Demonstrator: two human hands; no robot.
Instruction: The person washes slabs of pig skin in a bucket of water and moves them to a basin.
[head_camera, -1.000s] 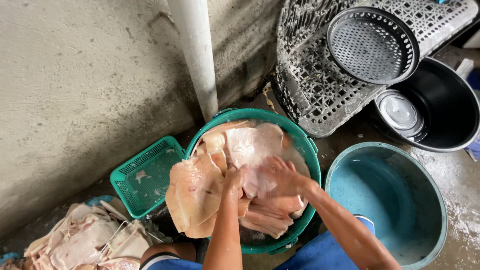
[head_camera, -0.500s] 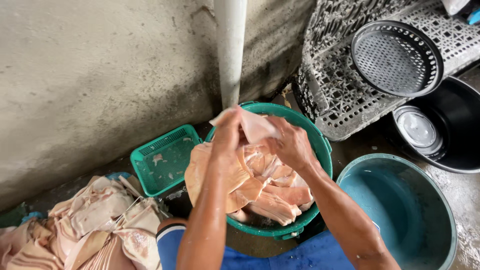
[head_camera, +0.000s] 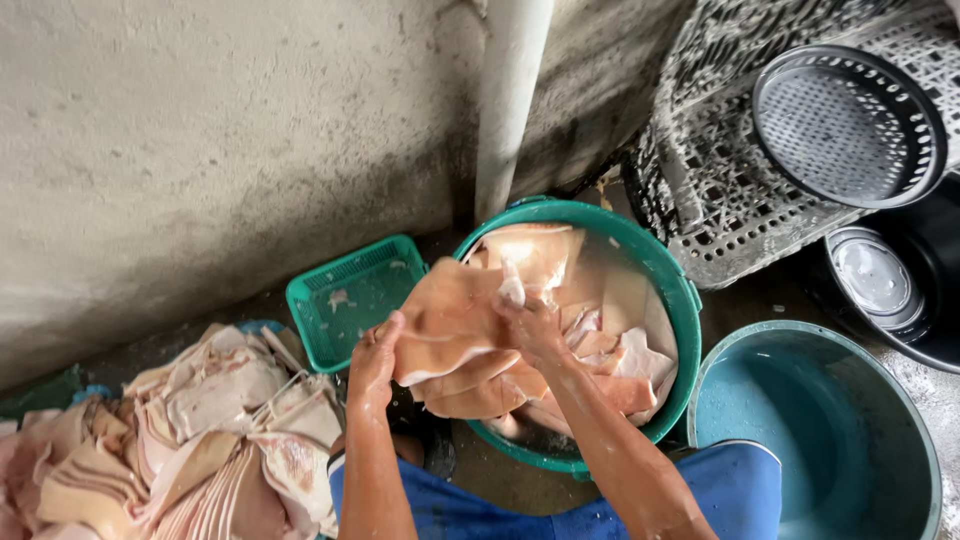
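Both hands grip one pale slab of pork skin over the green tub: left hand pinches its edge, right hand clutches the top; likely mid-lift, needing firm hold

Glossy wet pork skin, smooth plastic basin, rough concrete wall.

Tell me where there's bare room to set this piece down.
Free: the small green plastic basket, nearly bare, and the blue round tub holding only water. Crowded: the green round basin and the pile of pale skins.
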